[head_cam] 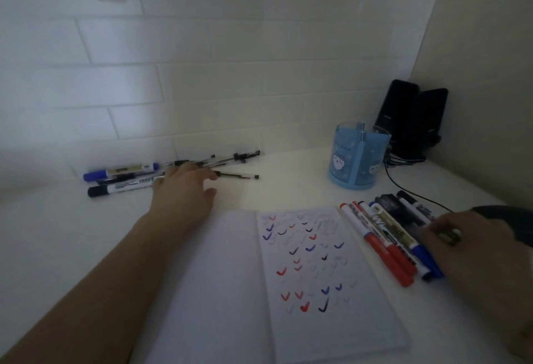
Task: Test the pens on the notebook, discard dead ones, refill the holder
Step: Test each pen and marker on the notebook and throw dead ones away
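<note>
An open notebook (302, 282) lies in front of me, its right page covered with red, blue and black tick marks. Several pens and markers (124, 179) lie in a pile at the back left by the wall. My left hand (184, 187) rests on the right part of that pile, fingers spread over the thin pens; whether it grips one is unclear. A second group of red, blue and black markers (386, 236) lies right of the notebook. My right hand (467, 251) lies on their near ends. The blue pen holder (357, 158) stands behind them and looks empty.
Two black speakers (409, 115) stand in the back right corner, with a black cable (403, 187) running across the desk behind the markers. A white tiled wall closes off the back, and a plain wall the right side. The white desk (86, 242) stretches left of the notebook.
</note>
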